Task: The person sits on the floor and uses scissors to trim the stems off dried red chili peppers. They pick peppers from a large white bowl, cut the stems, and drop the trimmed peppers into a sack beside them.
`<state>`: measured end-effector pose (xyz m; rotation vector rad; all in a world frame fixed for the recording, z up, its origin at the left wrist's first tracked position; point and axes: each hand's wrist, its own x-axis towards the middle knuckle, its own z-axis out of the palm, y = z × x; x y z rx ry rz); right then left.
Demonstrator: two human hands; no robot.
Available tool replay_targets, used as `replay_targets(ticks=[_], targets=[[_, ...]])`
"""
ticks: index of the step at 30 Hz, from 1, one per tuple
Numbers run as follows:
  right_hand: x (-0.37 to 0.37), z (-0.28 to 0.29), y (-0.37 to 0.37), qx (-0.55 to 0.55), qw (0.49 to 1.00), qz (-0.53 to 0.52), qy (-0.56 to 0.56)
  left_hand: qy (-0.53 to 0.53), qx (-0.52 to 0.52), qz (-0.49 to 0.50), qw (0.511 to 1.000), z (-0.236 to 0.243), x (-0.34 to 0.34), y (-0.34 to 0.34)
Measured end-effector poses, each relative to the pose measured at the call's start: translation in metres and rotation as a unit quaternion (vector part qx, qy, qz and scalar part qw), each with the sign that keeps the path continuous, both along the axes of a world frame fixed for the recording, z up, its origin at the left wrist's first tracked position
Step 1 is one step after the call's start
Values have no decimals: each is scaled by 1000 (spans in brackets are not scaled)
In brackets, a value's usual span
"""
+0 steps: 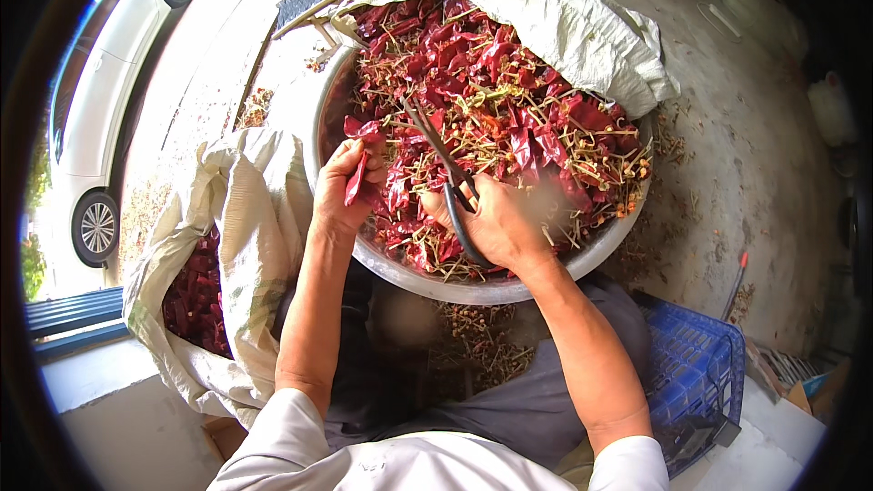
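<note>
Over the round tub [436,288], a red pepper [356,182] is pinched by the left hand [340,189] and the scissors [446,160] are gripped by the right hand [500,225], so any cut is best made slowly, with the 2 blades [430,132] pointed away from the skin.

Glossy, crinkled red pods [550,144] lie in and beyond the left hand [350,177] as matt, dark-metal scissors [435,140] sit in the right hand [498,223], a smooth basin [509,294] with dull metallic sheen beneath both, a creased woven-plastic sack [259,245] left of the left hand.
</note>
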<state>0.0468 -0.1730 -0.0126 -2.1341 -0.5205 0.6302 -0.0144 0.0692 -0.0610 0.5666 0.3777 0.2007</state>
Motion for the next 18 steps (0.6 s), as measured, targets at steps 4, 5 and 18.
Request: replay_targets(ticks=[4,5,18], targets=[[-4,-33,8,-1,999,52,7,-57,-69,-18,996,-1,5,-10],[-4,-29,9,-7,998,56,9,-61,-67,-17,996,1,6,-13],[0,2,13,-27,997,62,46,-24,16,-58,998,9,-1,-21]])
